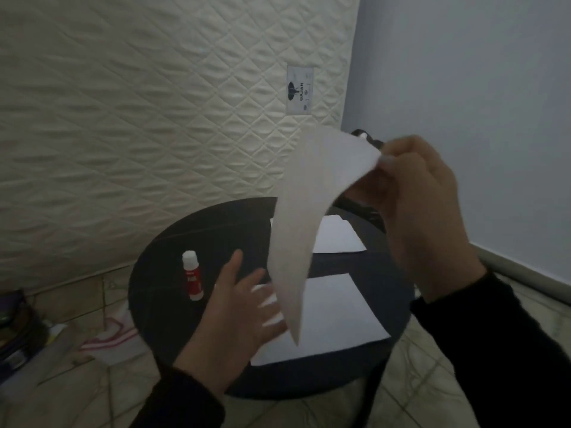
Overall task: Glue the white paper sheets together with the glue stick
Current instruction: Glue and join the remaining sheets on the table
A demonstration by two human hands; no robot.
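Observation:
My right hand (423, 211) pinches the upper corner of a white paper sheet (304, 217) and holds it in the air, so that it hangs curled above the round black table (173, 307). My left hand (244, 310) hovers with spread, straight fingers over the left edge of a second white sheet (336, 319) lying flat on the table. A third white sheet (335, 236) lies farther back, partly hidden by the hanging sheet. The glue stick (192, 276), white cap and red label, lies on the table to the left of my left hand.
A quilted cream mattress (154, 118) leans upright behind the table. A pale blue wall (479, 103) is on the right. On the tiled floor at the left lie a white cloth with red stripes (111, 338) and a dark pile of things (15, 329).

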